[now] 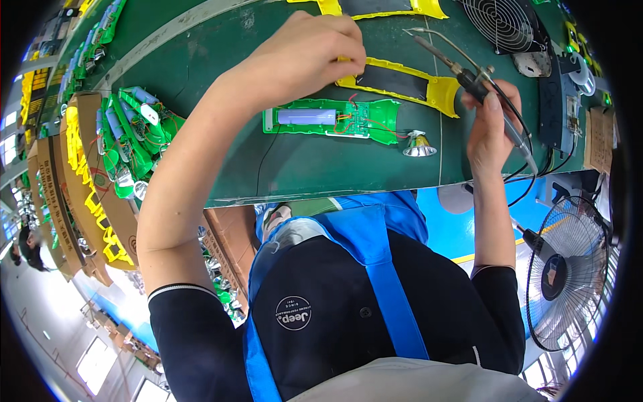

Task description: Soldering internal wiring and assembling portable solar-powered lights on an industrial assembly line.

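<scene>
My left hand is closed with its fingers curled at the left end of a yellow plastic casing half with a dark inner surface; its fingertips are partly hidden. My right hand grips a soldering iron, its tip pointing up and left, with a thin curved metal tube along it. Between my hands lies a green casing half on the table. It holds a purple cylindrical battery and a green circuit board. Wires run from it to a small silver reflector cup.
The green table carries another yellow casing half at the far side. At left are piled green casings with batteries and cardboard boxes. A round fan grille and a dark box stand right. A fan is lower right.
</scene>
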Available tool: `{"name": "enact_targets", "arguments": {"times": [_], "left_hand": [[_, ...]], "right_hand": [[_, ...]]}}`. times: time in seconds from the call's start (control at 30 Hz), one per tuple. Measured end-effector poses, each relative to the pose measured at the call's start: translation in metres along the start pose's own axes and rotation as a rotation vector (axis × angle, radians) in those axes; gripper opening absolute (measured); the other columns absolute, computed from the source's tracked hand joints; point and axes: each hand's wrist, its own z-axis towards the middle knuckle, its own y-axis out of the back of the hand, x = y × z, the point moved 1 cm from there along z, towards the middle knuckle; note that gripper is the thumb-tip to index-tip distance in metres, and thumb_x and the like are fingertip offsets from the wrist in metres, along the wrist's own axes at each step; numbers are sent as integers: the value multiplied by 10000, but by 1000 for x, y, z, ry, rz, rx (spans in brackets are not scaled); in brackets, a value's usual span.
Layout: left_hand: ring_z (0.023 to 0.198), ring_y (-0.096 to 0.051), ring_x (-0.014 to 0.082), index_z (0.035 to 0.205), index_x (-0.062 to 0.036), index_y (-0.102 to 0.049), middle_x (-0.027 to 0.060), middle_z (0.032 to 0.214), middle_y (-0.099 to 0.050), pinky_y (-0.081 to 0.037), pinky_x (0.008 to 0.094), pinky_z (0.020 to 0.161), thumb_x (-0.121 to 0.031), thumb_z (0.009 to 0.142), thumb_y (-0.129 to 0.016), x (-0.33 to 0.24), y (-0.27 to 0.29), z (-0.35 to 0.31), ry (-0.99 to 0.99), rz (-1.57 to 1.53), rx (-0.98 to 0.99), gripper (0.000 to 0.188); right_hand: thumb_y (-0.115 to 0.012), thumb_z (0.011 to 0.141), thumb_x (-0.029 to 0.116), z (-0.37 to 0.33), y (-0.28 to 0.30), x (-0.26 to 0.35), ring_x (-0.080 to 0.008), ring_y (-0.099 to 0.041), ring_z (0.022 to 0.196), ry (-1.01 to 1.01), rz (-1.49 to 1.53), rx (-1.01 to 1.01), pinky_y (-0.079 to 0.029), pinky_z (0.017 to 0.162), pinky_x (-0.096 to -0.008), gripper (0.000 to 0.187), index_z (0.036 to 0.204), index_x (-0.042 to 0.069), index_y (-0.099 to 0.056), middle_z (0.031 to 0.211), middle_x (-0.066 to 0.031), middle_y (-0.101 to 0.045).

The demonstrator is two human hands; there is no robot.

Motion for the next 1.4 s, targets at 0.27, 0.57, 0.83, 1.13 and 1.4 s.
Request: {"name": "enact_targets", "arguments": {"times": [0.27,0.57,0.83,1.13,1.4], "left_hand": [[960,-517,231,821,-99,-647,35,1020,-570,-359,348,821,-114,673,-713,-49,-25,-39,309,-139,-499,163],[870,-545,184,750,-98,-580,17,769,-557,-366,339,770,-129,625,-602,-73,-51,-5,-1,346,-664,131],[807,-546,195,769,-110,-613,9,762,-579,-374,344,791,-60,700,-657,-65,-49,7,263,87,-444,96],[762,-531,238,770,-87,-614,48,720,-563,-378,348,749,-101,765,-593,-65,-30,26,346,133,-133,26],[766,-534,235,752,-83,-615,51,706,-562,-379,349,753,-115,774,-579,-65,-33,28,396,179,-100,53]], "right_hand": [[-507,915,183,-2,-1,-7,-256,-568,967,-4,94,-103,-389,944,-391,266,1096,-10,-485,1048,-155,-558],[-482,934,221,0,-48,-13,-167,-549,918,-72,132,-39,-410,862,-304,288,1129,12,-452,1016,-102,-565],[-436,941,187,-4,-14,-12,-230,-542,1027,-152,365,128,-382,953,-393,242,1113,16,-440,1063,-167,-563],[-565,825,223,28,41,4,-110,-500,615,-403,40,305,-380,593,-241,233,880,0,-522,704,-72,-556],[-590,790,205,40,34,9,-101,-510,570,-429,-136,413,-387,587,-227,243,848,-25,-536,661,-59,-537]]}}
